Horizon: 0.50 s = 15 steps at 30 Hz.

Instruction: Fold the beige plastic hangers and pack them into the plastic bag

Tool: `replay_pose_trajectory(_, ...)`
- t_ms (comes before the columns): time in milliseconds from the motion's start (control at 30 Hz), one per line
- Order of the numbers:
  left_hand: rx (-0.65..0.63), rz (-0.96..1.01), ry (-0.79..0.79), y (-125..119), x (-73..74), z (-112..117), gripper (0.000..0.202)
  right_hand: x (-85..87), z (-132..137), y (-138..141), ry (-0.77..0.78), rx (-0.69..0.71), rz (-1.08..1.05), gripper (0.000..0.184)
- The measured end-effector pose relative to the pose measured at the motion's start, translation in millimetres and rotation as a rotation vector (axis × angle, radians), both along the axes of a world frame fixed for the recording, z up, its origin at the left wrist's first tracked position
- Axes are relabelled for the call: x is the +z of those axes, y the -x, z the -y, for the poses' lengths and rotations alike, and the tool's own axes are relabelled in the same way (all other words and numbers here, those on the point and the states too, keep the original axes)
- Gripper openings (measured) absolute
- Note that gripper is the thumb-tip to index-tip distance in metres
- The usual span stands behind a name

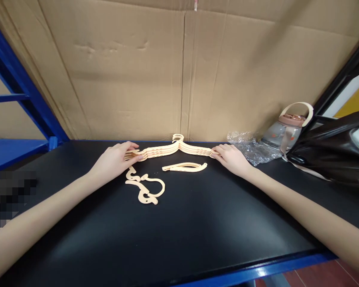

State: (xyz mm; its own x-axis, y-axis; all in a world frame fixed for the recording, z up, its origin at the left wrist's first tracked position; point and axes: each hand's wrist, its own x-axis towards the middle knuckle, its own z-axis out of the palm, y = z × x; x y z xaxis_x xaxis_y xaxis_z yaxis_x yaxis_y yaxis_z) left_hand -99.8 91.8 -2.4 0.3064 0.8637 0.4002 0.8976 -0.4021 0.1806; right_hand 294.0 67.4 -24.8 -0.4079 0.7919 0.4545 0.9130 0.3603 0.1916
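Observation:
A stack of cream-coloured clothes hangers [163, 150] lies at the back of the black tabletop, hooks toward the cardboard. My left hand [117, 158] is closed around the left end of the stack, thumb on the near side. At the other end, my right hand [229, 157] grips the tip of the right arm with its fingers. In front of the stack lies a loose hanger arm piece [185, 167]. Nearer on the left are a loose hook [160, 185] and flat curved pieces [143, 195], close together or touching.
Crumpled clear plastic [248, 145] lies right of my right hand. Behind it stands a clear bottle [283, 129] with a handle and strap, beside a dark shiny bag [335, 147]. Cardboard [131, 71] walls off the back. A blue frame post [26, 87] rises at left.

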Motion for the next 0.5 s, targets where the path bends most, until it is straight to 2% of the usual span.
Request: replay_pose_trajectory(500,0.047,0.039,0.038,-6.7,2.0,2.7,0.052,-0.5,-1.9,-3.3,-0.017,-0.009,-0.012,0.029)
